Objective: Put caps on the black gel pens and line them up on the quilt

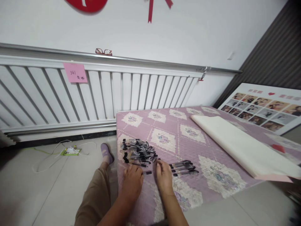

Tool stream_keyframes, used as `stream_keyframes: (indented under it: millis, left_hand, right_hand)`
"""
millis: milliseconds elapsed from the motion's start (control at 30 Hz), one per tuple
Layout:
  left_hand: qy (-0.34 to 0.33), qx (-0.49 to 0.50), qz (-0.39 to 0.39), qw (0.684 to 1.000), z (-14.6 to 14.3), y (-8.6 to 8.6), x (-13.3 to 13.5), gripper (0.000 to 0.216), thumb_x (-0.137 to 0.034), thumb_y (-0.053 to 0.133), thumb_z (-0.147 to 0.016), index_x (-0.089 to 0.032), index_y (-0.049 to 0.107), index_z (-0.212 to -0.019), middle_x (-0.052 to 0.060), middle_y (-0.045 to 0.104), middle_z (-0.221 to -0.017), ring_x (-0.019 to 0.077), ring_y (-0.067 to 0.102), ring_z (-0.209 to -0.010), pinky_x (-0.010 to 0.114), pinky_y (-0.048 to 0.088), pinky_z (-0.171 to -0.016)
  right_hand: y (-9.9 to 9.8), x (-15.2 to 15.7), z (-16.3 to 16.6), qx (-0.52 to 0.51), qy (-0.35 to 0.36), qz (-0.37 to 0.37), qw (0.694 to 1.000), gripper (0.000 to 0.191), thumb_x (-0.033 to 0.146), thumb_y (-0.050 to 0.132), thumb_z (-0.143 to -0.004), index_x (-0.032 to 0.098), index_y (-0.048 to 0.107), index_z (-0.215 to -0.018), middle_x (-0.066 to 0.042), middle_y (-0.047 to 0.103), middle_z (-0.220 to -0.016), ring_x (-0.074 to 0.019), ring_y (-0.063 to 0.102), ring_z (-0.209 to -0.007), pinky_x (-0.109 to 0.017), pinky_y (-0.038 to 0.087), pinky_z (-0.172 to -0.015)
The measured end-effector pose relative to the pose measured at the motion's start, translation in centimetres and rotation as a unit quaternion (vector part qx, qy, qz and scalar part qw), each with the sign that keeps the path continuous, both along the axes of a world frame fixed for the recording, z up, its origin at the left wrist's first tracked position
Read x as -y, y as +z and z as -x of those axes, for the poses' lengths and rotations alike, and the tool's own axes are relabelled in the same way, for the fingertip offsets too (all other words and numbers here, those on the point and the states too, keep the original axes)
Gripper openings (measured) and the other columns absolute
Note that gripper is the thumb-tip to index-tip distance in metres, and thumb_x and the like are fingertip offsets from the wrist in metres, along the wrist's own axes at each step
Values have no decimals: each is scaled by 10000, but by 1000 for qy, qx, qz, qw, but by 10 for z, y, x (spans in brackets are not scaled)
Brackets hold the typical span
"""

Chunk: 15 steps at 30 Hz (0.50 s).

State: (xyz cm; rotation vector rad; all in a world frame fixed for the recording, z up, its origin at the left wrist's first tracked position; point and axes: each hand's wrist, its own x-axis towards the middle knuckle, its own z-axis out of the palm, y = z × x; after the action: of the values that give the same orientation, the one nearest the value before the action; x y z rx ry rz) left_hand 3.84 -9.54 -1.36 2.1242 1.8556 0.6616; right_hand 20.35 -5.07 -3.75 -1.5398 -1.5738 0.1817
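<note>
My left hand (133,181) rests low over the near left corner of the cloth-covered surface, fingers curled. A pen (147,172) with a dark end juts out to the right from its fingers; the rest is hidden by the hand. My right hand (164,175) is closed, its thumb and forefinger together beside the edge of the pile; what they hold is too small to make out. Just beyond both hands lies a jumbled pile of black and clear pens (138,151). To the right of my right hand, several capped pens (184,168) lie side by side in a row.
A purple patterned cloth (164,122) covers the surface. A folded cream sheet (237,146) lies at right, near a photo board (265,108). Behind stands a white radiator (131,91) with a pink note (75,72); glasses (103,51) sit on its pipe. A power strip (71,151) is on the floor.
</note>
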Motion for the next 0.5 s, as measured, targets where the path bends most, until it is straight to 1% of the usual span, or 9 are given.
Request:
stream_keyframes:
  millis: [67,133,200,300,500]
  left_hand:
    - [-1,-3,-1,1000,0,0,0,146,-193,475,-865,-237,612,-892,32,588,-994,235,487,-1002,419,302,-928]
    - [-4,-6,-3,1000,0,0,0,139,-194,482,-863,-238,610,-893,31,586,-996,234,486,-1004,417,302,-926]
    - [-3,-10,-5,1000,0,1,0,134,-197,486,-863,-238,611,-893,30,585,-995,231,486,-1004,413,304,-926]
    - [-2,-12,-3,1000,0,2,0,137,-195,490,-861,-239,613,-900,32,585,-998,230,486,-1006,406,310,-920]
    - [-5,-14,4,1000,0,3,-1,137,-194,490,-857,-238,615,-891,29,583,-987,232,487,-991,407,314,-899]
  right_hand:
    - [4,0,5,49,24,-2,999,272,296,408,-864,201,655,-928,-81,676,-945,-223,562,-941,-368,395,-877]
    - [8,-2,9,97,33,5,995,261,284,414,-872,217,659,-931,-64,670,-973,-217,548,-964,-368,373,-884]
    - [9,-6,13,136,24,15,990,250,275,427,-873,231,665,-936,-53,660,-1013,-222,527,-994,-372,354,-882]
    - [9,-13,16,178,-7,31,984,216,263,471,-858,242,672,-933,-51,641,-1046,-243,496,-1026,-377,342,-849]
    - [6,-21,17,222,-30,60,973,147,245,555,-813,254,675,-898,-61,606,-1063,-264,471,-1040,-373,342,-807]
